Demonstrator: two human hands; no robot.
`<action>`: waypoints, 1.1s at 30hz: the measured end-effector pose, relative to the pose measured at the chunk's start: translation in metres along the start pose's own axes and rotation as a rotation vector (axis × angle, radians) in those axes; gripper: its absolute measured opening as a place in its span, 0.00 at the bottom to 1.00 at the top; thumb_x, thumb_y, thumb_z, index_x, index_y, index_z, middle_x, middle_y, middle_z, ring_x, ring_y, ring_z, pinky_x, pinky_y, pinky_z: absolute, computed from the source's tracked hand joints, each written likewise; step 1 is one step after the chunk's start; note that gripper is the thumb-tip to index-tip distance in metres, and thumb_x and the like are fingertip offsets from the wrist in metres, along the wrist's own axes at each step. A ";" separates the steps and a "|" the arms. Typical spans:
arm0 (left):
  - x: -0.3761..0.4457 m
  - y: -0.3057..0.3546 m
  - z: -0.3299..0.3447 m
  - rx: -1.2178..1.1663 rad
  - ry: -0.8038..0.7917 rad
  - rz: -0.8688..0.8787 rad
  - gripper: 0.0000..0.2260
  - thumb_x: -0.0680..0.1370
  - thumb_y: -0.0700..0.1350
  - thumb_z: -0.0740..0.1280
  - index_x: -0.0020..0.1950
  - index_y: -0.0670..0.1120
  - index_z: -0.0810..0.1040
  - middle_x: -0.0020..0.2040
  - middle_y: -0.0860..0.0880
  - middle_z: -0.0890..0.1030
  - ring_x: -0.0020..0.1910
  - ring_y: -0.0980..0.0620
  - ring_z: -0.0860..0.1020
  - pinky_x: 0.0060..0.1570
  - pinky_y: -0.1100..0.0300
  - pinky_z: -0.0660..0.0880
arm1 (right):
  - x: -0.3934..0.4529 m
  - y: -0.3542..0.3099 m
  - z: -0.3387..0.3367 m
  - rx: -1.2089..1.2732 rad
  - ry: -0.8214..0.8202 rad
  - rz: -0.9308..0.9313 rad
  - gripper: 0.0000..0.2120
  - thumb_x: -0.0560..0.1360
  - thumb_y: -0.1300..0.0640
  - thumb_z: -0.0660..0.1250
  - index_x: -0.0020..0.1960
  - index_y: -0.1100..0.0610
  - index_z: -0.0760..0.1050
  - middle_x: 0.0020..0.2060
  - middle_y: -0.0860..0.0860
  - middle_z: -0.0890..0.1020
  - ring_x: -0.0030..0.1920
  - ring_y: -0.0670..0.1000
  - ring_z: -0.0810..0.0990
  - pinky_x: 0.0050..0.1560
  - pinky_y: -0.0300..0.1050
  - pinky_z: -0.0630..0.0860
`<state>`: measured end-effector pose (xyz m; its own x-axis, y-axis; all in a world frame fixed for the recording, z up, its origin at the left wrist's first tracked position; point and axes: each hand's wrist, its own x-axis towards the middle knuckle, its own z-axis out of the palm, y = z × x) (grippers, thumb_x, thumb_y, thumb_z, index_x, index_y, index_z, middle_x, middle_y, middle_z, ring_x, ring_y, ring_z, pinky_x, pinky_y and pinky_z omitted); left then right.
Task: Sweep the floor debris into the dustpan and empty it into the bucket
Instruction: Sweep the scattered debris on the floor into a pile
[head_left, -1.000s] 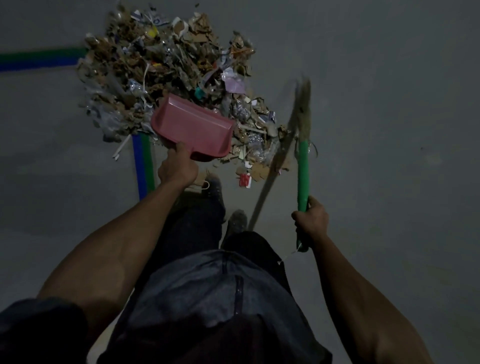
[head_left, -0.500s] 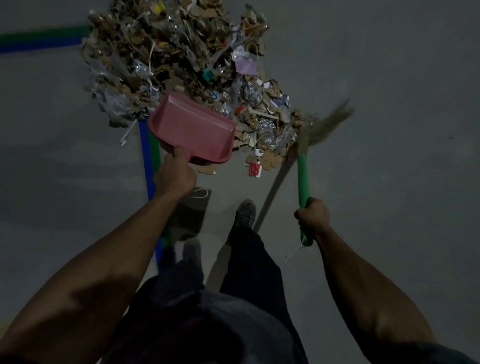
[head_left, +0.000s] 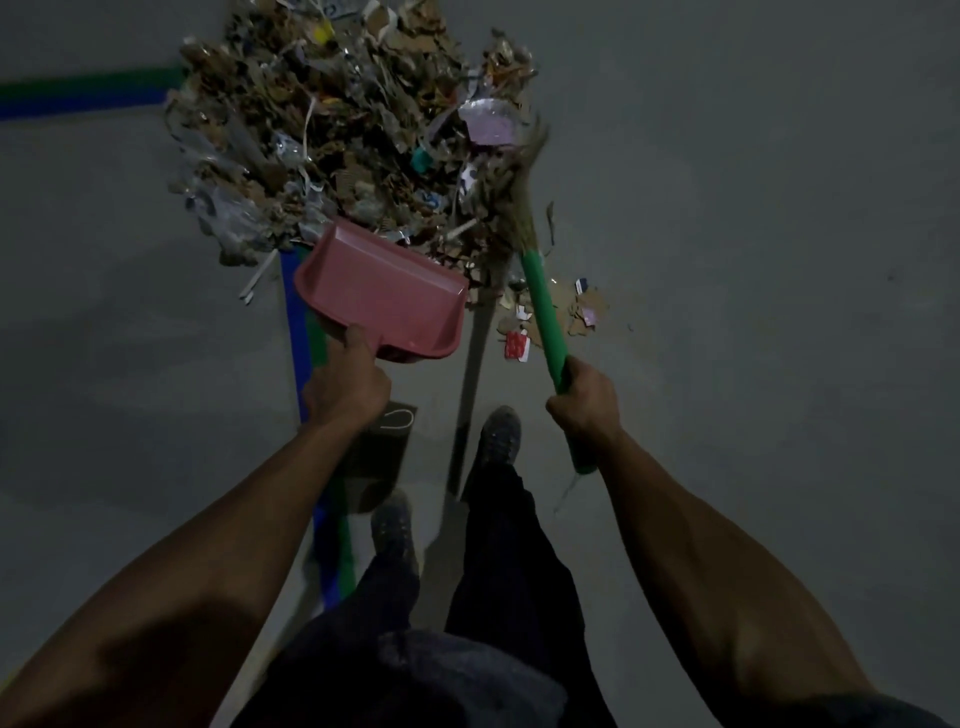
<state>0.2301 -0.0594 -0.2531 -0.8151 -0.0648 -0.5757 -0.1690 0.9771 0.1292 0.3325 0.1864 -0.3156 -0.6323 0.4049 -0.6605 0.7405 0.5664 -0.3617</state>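
Just ahead of both hands lies the debris pile (head_left: 343, 135) on the grey floor (head_left: 753, 260). Left hand (head_left: 347, 387) grips the handle of the pink dustpan (head_left: 382, 296), whose front edge touches the pile. Right hand (head_left: 584, 402) is closed around the green broom (head_left: 543, 306); its bristles rest in the pile's right side.

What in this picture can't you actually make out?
Head view:
- Bucket: not in the frame at all.
- Debris pile: its far side is cut off by the top edge; most scraps are too dim to name.
- Pink dustpan handle: hidden inside the left hand.
- Broom bristles: blurred.
- Green broom handle: its middle is covered by the right hand.
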 end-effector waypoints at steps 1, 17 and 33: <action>-0.003 -0.003 -0.002 -0.005 -0.004 0.012 0.14 0.79 0.41 0.60 0.64 0.48 0.64 0.48 0.46 0.65 0.42 0.45 0.67 0.43 0.49 0.65 | -0.017 0.006 0.001 0.031 0.031 0.019 0.16 0.67 0.66 0.69 0.55 0.58 0.74 0.45 0.55 0.80 0.42 0.54 0.79 0.40 0.46 0.76; -0.033 -0.043 0.000 -0.013 0.000 0.101 0.11 0.79 0.41 0.58 0.61 0.49 0.64 0.48 0.46 0.66 0.41 0.46 0.67 0.41 0.50 0.65 | -0.116 0.057 0.053 0.355 0.075 0.498 0.12 0.69 0.65 0.67 0.51 0.66 0.76 0.41 0.63 0.82 0.38 0.61 0.83 0.38 0.52 0.82; -0.013 -0.038 0.016 0.008 -0.041 -0.074 0.15 0.80 0.41 0.55 0.67 0.47 0.63 0.60 0.39 0.71 0.52 0.36 0.75 0.48 0.46 0.72 | -0.016 -0.063 0.024 0.248 -0.071 0.129 0.10 0.69 0.63 0.68 0.50 0.61 0.74 0.41 0.56 0.78 0.38 0.56 0.79 0.31 0.41 0.72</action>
<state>0.2562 -0.0923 -0.2636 -0.7771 -0.1292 -0.6159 -0.2236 0.9715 0.0783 0.3010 0.1268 -0.2984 -0.5179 0.4060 -0.7529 0.8526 0.3168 -0.4157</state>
